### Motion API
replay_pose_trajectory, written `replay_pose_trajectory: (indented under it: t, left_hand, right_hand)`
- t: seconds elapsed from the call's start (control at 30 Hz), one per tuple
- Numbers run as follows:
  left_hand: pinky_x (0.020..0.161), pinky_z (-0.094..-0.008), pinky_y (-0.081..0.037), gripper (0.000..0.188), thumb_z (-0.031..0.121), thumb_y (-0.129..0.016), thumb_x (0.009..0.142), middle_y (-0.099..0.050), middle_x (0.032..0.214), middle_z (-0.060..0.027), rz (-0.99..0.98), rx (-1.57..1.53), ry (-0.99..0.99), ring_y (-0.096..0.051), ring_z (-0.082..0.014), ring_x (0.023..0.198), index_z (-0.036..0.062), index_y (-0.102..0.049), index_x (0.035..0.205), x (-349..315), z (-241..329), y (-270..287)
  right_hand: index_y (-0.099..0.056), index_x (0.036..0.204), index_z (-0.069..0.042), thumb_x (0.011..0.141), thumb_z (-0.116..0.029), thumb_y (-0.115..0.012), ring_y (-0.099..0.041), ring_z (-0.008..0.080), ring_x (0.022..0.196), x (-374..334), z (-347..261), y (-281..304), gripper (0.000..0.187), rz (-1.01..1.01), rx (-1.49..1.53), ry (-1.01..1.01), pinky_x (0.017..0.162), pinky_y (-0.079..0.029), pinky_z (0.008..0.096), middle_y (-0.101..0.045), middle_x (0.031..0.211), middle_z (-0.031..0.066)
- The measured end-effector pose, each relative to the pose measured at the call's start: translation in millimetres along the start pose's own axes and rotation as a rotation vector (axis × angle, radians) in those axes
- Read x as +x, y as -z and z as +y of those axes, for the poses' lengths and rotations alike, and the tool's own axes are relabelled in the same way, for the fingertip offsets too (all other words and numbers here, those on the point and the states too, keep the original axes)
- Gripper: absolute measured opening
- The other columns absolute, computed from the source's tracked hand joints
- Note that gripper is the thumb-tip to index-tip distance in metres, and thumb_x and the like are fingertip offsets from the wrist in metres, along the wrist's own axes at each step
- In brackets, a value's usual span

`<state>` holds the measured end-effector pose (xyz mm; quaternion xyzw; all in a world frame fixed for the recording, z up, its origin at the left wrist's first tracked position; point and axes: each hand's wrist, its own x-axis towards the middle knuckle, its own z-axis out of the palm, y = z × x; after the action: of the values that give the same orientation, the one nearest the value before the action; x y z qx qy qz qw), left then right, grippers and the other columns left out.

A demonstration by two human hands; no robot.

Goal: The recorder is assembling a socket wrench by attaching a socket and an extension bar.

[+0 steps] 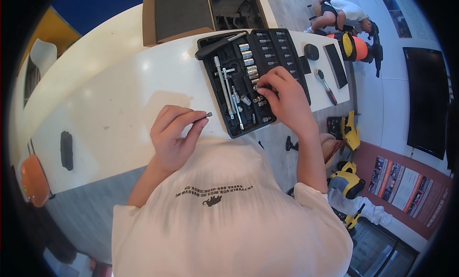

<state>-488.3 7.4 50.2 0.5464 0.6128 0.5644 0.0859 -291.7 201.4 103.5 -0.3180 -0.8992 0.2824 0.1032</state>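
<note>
My left hand (174, 136) is closed in a pinch on a small metal bit (209, 115), whose silver end sticks out past the fingertips. It hovers over the white table, just left of an open black socket set case (234, 129). My right hand (289, 102) reaches over the case, thumb and fingers pinched on a small silver socket (256, 87) in the socket row; the fingers partly hide it. Larger sockets (252, 71) sit farther up that row. An extension bar (223, 86) and a black-handled screwdriver (217, 47) lie in the case's left half. Several bits (267, 55) line its right half.
A ratchet (326, 87), a black strip (335, 66) and a round black object (311, 52) lie right of the case. Behind it stands an open cardboard box (179, 35) with foam. A dark oblong piece (66, 151) lies far left. Another person (346, 11) crouches at the back right.
</note>
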Motion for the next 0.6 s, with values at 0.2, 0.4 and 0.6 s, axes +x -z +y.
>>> replay_pose_trajectory:
  t: [0.2, 0.4, 0.6]
  left_hand:
    - [0.067, -0.0315, -0.049, 0.022, -0.007, -0.083, 0.075, -0.069, 0.086, -0.0110, 0.010, 0.007, -0.007, -0.062, -0.0229, 0.077, -0.0022, -0.074, 0.094, 0.3, 0.5, 0.9]
    - [0.067, -0.0316, -0.050, 0.025, -0.005, -0.084, 0.074, -0.070, 0.087, -0.0087, 0.054, -0.011, -0.001, -0.063, -0.0222, 0.077, 0.0003, -0.075, 0.097, -0.2, -1.2, -0.2]
    - [0.069, -0.0313, -0.050, 0.024, -0.008, -0.082, 0.076, -0.070, 0.088, -0.0113, 0.081, -0.035, -0.020, -0.063, -0.0222, 0.078, -0.0033, -0.074, 0.098, -3.8, -1.1, 5.0]
  right_hand:
    - [-0.064, 0.104, -0.001, 0.090, 0.004, -0.071, -0.064, 0.0117, 0.088, -11.2, -6.4, -4.0, 0.016, 0.023, 0.537, -0.140, 0.081, -0.052, 0.0261, -0.065, 0.098, 0.0051]
    - [-0.065, 0.114, -0.001, 0.091, 0.007, -0.070, -0.060, 0.0079, 0.089, -14.3, -24.3, -25.3, 0.025, 0.058, 0.900, -0.004, 0.084, -0.052, 0.0249, -0.065, 0.101, 0.0013]
    - [-0.071, 0.112, 0.000, 0.090, 0.009, -0.070, -0.057, 0.0070, 0.085, -12.0, -35.3, -27.8, 0.024, 0.030, 0.883, 0.052, 0.079, -0.048, 0.0234, -0.068, 0.098, 0.0013]
